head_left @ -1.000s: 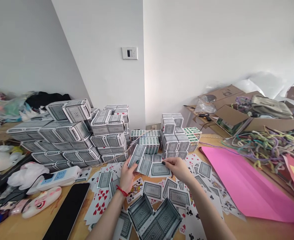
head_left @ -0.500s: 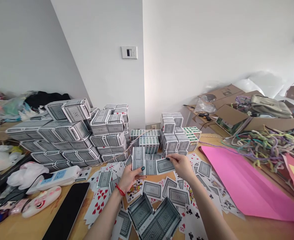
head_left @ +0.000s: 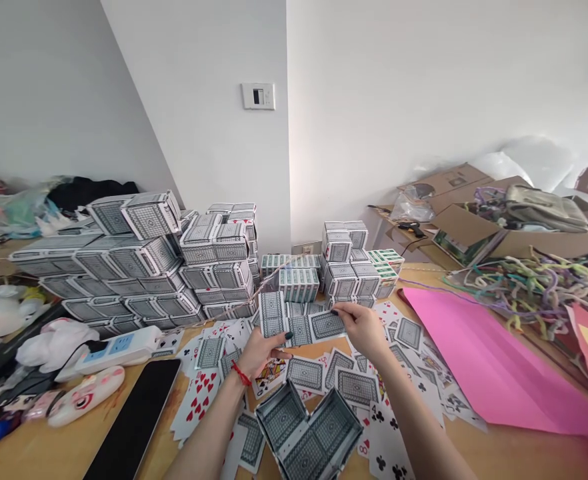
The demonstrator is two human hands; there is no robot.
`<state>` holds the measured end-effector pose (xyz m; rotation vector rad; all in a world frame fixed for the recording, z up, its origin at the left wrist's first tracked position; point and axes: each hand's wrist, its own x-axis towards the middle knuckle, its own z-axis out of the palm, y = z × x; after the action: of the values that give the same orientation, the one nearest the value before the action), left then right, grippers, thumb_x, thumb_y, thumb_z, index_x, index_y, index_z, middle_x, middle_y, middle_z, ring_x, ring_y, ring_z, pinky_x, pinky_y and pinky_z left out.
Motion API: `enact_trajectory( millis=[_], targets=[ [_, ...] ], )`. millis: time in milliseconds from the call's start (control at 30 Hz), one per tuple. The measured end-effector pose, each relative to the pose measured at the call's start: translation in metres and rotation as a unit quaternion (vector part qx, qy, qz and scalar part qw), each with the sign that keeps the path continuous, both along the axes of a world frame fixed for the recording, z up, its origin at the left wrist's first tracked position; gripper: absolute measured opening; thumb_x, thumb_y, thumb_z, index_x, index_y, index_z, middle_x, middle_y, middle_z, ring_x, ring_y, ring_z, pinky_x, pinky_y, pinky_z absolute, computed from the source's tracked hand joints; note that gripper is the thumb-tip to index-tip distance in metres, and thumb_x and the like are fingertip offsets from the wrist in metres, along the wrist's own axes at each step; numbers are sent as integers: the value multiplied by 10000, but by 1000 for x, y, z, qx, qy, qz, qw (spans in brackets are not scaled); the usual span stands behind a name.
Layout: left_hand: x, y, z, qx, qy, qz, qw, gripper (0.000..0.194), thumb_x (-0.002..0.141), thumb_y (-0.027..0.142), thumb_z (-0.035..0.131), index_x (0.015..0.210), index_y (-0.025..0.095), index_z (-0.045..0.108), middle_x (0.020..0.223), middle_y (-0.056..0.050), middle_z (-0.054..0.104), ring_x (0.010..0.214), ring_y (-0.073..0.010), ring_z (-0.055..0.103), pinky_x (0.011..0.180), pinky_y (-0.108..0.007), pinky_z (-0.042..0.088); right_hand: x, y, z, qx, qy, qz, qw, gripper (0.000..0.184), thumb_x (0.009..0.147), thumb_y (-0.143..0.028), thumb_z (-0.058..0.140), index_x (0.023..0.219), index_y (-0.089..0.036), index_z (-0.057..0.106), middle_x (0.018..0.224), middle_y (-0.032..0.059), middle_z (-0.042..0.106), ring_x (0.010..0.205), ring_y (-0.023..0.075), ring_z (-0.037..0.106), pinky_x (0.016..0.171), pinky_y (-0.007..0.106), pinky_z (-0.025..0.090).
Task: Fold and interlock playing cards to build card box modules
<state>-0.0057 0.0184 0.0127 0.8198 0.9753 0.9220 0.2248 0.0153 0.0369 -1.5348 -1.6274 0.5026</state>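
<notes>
My left hand [head_left: 264, 351] has its thumb and fingers closed on a playing card [head_left: 273, 312] that stands up, patterned back toward me. Pinched at its right edge, another playing card [head_left: 326, 324] lies in my right hand [head_left: 361, 327]. Between the two, a third card [head_left: 299, 330] shows its back; I cannot tell whether it is joined to them. Below my hands sits a heart-shaped open box [head_left: 310, 433] built from playing cards. Loose playing cards [head_left: 306, 374], some face up and some face down, spread around it and under my forearms.
Stacks of card-built blocks [head_left: 124, 260] stand at the back left, with a smaller stack [head_left: 344, 267] at centre right. Green-and-white card boxes [head_left: 299, 283] sit between. A black tablet [head_left: 137, 413], white power strip [head_left: 119, 348], pink sheet [head_left: 494, 367] and tangled yarn [head_left: 529, 287] flank the cards.
The card in my left hand has shifted slightly left, and the one in my right hand slightly up and left. Both hands keep their hold. The view has tilted a little.
</notes>
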Motion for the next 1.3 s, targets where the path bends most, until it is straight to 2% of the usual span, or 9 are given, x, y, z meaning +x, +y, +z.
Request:
enact_trajectory(
  millis=[233,767,967,1300],
  targets=[
    [3,0,1,-1,12,15,1000,325,553,221,787,832,113,659,750,-107,718,617,-234,690,465,-230,531,-3,1,-3,15,15,-11,1000,267,764,-248,447,789,-210,710,862,52,728,806,229,665,706,305,503],
    [1,4,-7,-1,-2,26,1000,286,592,212,771,829,100,659,756,-113,716,635,-238,691,493,-250,552,-19,-3,-10,52,36,-77,995,274,779,-271,445,794,-214,712,848,64,730,804,236,673,720,311,517],
    [1,3,-7,4,-1,26,1000,313,585,222,773,851,100,662,723,-109,714,644,-244,693,484,-243,546,-16,-1,-11,38,44,-59,997,264,769,-274,459,798,-223,716,857,47,731,852,236,667,748,314,517],
    [-1,3,-9,9,4,16,1000,280,596,240,768,816,100,665,738,-116,710,654,-249,694,535,-267,563,-17,-1,-11,17,46,-44,998,281,780,-276,450,806,-200,720,845,67,731,787,238,674,684,306,518]
  ],
)
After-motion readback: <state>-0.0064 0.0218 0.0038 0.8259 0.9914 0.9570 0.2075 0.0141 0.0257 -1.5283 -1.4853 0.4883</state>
